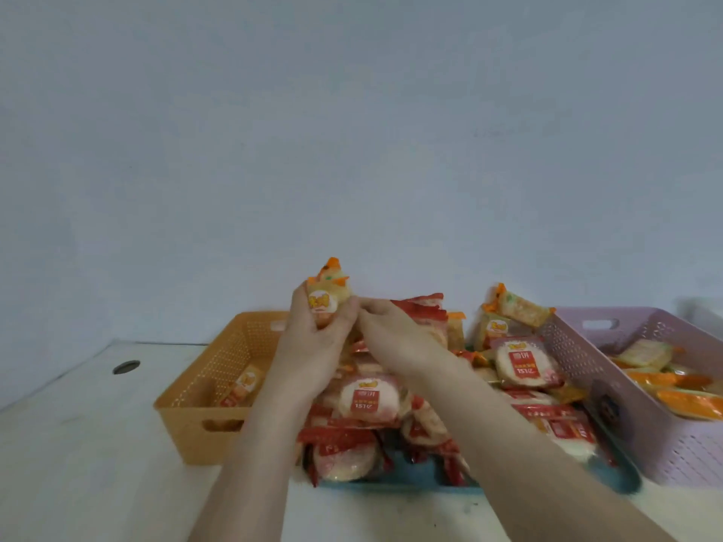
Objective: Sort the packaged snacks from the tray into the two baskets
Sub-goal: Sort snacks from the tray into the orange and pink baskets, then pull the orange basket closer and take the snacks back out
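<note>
left hand (313,342): raised over the far end of the tray, fingers and thumb curled round an orange-ended snack packet (328,297). the packet stands upright, and its top end sticks out above the fingers.

right hand (395,338): just to the right of the left hand, back of the hand towards the camera. its fingertips touch the left thumb and the lower part of the held packet. a red-ended packet (424,307) shows directly behind this hand. the palm is hidden, so whether the hand grips it cannot be told.

blue tray (410,485): lies below both hands and forearms, heaped with round cracker packets in red wrappers (364,400). loose orange-ended packets (516,307) sit on the heap beyond and to the right of the right hand.

orange basket (203,416): just left of the left hand, beside the tray. one packet (242,385) lies inside it.

purple basket (665,455): right of the right hand, against the tray's side. it holds several orange-ended packets (673,389).

white surface (98,444): carries the tray and both baskets. a round hole (126,366) sits well to the left of the left hand.
</note>
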Tool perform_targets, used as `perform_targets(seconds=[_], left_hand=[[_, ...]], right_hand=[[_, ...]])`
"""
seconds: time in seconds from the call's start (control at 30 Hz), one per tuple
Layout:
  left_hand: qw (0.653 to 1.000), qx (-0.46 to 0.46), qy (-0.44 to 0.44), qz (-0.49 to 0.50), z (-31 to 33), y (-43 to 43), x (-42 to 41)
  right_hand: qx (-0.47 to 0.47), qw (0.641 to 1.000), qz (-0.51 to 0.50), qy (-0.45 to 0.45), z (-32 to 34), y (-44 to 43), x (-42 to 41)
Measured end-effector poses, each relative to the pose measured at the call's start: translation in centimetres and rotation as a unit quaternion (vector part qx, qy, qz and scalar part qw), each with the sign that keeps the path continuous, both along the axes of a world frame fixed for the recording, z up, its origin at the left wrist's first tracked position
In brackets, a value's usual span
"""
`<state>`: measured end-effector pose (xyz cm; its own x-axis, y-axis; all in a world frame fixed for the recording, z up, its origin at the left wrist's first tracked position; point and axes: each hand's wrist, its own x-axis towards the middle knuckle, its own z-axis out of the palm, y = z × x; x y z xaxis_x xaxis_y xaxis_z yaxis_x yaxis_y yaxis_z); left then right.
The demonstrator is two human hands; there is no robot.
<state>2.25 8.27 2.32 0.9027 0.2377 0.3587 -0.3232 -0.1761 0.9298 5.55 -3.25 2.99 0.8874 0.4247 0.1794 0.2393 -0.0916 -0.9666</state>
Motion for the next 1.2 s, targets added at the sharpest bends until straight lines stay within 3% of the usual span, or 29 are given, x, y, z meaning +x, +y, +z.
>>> perform_targets(seconds=[0.1, 0.17, 0.27, 0.33, 0.4, 0.43, 0.5, 0.57, 0.7, 0.83, 0.97, 1.2], left_hand=[[0.989, 0.048, -0.041, 0.136, 0.7, 3.6, -1.0], [0.970, 0.154, 0.004, 0.190, 0.0, 6.3, -1.1], [0.917, 0.312, 0.144, 0.203, -2.0, 9.0, -1.8], [0.867, 0.383, 0.153, 0.278, -3.5, 10.3, -2.0], [0.827, 0.413, 0.191, 0.330, -4.8, 12.0, -2.6], [0.831, 0.389, 0.232, 0.322, -5.2, 13.0, -2.7], [0.887, 0.254, 0.289, 0.255, -5.5, 14.3, -3.3], [0.928, 0.131, 0.251, 0.244, -5.8, 14.5, -4.1], [0.919, 0.079, 0.158, 0.352, -7.0, 14.0, -5.9], [0.944, -0.058, 0.021, 0.323, -7.8, 12.3, -8.4], [0.963, -0.056, -0.032, 0.261, -5.8, 9.8, -11.1], [0.989, 0.086, 0.005, 0.117, -4.3, 4.6, -14.9]], right_hand=[[-0.075, 0.996, 0.037, -0.037, 0.8, 3.6, -0.9], [-0.200, 0.975, 0.020, -0.090, 0.7, 5.1, -1.2], [-0.366, 0.915, -0.010, -0.167, -0.6, 5.8, -2.3], [-0.457, 0.867, -0.020, -0.197, -1.8, 5.5, -3.1], [-0.498, 0.842, -0.032, -0.202, -2.8, 5.5, -3.3], [-0.500, 0.842, -0.031, -0.201, -3.0, 5.6, -3.4], [-0.480, 0.853, -0.015, -0.205, -3.3, 6.0, -3.8], [-0.454, 0.864, 0.002, -0.220, -3.5, 6.3, -4.2], [-0.401, 0.884, 0.005, -0.240, -4.6, 6.2, -5.8], [-0.256, 0.935, -0.029, -0.245, -4.8, 6.0, -7.6], [-0.145, 0.954, -0.086, -0.247, -3.1, 4.8, -9.1], [-0.301, 0.894, -0.215, -0.252, -0.6, -4.3, -13.2]])
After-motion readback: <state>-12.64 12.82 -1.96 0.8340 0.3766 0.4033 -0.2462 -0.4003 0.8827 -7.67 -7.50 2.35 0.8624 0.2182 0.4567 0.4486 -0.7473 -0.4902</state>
